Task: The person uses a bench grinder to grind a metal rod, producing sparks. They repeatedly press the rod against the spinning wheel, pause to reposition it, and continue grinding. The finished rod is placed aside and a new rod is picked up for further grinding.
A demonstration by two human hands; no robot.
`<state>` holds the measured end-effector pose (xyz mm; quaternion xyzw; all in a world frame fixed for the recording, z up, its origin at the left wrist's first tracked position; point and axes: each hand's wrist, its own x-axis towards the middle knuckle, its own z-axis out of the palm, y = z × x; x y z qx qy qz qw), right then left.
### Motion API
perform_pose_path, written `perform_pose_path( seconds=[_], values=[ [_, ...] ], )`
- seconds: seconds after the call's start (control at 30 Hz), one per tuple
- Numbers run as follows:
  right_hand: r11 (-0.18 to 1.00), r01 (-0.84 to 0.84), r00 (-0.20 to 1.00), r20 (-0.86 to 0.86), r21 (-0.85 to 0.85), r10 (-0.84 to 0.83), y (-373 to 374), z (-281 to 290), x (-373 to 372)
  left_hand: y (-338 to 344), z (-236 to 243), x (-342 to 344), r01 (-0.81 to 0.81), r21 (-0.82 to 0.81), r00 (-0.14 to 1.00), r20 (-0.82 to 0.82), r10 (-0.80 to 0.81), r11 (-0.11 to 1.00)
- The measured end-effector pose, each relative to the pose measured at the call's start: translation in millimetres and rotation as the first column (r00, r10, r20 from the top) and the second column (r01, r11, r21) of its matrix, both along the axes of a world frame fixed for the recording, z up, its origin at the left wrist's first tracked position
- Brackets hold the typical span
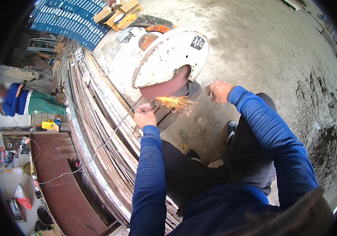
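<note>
My left hand point(145, 116) is closed, pinching a small grey metal piece point(152, 104) whose exact kind is hidden by my fingers. The piece meets the lower edge of a reddish-brown abrasive wheel point(164, 88), and orange sparks point(175, 103) spray off to the right. A large, chipped white guard point(168, 55) with a dark label covers most of the wheel. To the right of the machine's dark metal base point(194, 90), my right hand point(220, 91) hangs in the air with loosely bent fingers and nothing in it.
Long metal bars point(97, 129) lie along my left, with a thin grey cable point(109, 139) across them. Cardboard boxes point(131, 7) and stacked blue panels point(70, 21) stand beyond. Another person point(39, 101) is at far left, near a brown metal table point(54, 165). Rubble point(321, 114) lies at right.
</note>
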<state>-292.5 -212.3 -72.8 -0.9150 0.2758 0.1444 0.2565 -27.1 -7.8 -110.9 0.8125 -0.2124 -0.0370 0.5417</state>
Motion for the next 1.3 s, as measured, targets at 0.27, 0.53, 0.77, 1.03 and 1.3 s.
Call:
perform_pose_path(
  seconds=[0.27, 0.53, 0.77, 1.03, 1.3],
  values=[
    [1.0, 0.004, 1.0, 0.008, 0.008, -0.004, 1, 2, 1, 0, -2, -3, -0.098, 0.138, 0.979, 0.191, 0.071, 0.986],
    [1.0, -0.003, 1.0, 0.001, 0.007, 0.003, 1, 0, 1, -2, -2, -4, -0.121, 0.156, 0.977, 0.194, 0.09, 0.98],
    [1.0, 0.002, 1.0, 0.009, 0.012, -0.002, -1, 0, -1, -2, -1, -3, -0.02, 0.016, 1.0, 0.023, 0.019, 1.0],
    [1.0, -0.007, 0.999, 0.038, 0.015, 0.007, -1, -3, -2, 15, 10, 6, 0.086, -0.202, 0.872, -0.459, -0.172, 0.976],
    [1.0, -0.003, 1.0, 0.029, 0.011, 0.002, -1, 0, -1, 21, 15, 9, 0.179, -0.114, 0.838, -0.503, -0.213, 0.977]
  ],
)
